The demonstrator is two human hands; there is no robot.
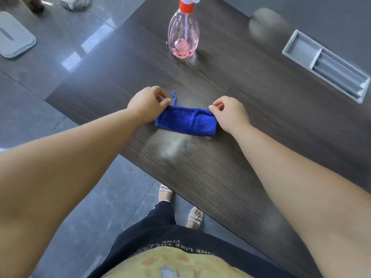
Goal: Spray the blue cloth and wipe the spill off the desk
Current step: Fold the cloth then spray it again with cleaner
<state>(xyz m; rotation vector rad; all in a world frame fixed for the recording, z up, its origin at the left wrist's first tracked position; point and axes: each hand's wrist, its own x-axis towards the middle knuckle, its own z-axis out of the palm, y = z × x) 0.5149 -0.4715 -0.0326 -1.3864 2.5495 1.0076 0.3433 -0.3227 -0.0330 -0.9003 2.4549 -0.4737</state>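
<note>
A blue cloth [186, 121], folded into a narrow strip with a small loop at its far left corner, lies on the dark wooden desk [261, 93]. My left hand [148, 106] pinches its far left corner. My right hand [230, 115] pinches its far right corner. A pale, dusty spill smear [170, 149] marks the desk just in front of the cloth. A clear spray bottle [183, 32] with pink liquid and a red collar stands upright farther back, apart from both hands.
A grey recessed cable tray [329, 65] sits in the desk at the right. Another pale smudge [265, 25] shows at the desk's far edge. The desk's near edge runs diagonally above my feet. A grey lid-like object [14, 41] lies on the glossy floor at left.
</note>
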